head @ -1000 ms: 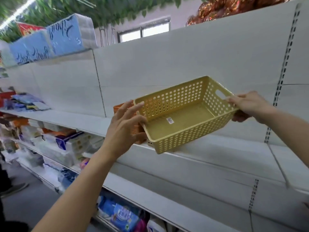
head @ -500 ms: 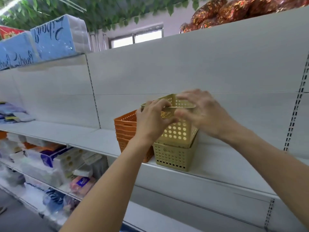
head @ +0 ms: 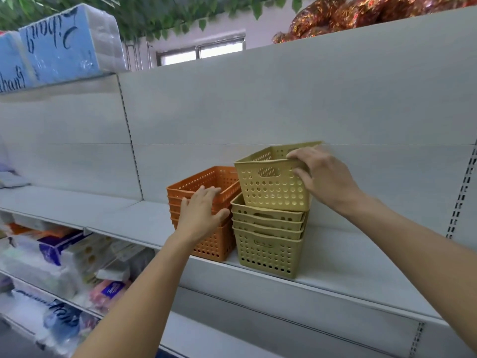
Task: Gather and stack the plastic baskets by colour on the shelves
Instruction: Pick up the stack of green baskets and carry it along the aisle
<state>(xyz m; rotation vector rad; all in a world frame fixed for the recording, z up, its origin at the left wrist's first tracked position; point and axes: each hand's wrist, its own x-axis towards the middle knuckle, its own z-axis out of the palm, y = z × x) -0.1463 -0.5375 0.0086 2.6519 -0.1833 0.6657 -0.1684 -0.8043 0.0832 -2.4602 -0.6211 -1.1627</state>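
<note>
A stack of yellow perforated baskets (head: 267, 250) stands on the white shelf (head: 335, 264). A further yellow basket (head: 273, 187) sits tilted in the top of that stack, only partly nested. My right hand (head: 322, 174) holds its near rim at the right corner, thumb over the edge. Directly left, touching the yellow stack, is a stack of orange baskets (head: 214, 244). My left hand (head: 201, 213) lies with spread fingers on the front rim of the orange stack.
The shelf runs bare to the left and right of the stacks. Blue tissue packs (head: 64, 45) sit on the top shelf at left. Lower shelves at left hold packaged tissue goods (head: 64, 257). Red-gold wrapped bundles (head: 361, 14) lie along the top right.
The yellow basket came down from mid-air into the top of the yellow stack. My left hand let go of it and moved onto the orange stack; my right hand still holds its rim.
</note>
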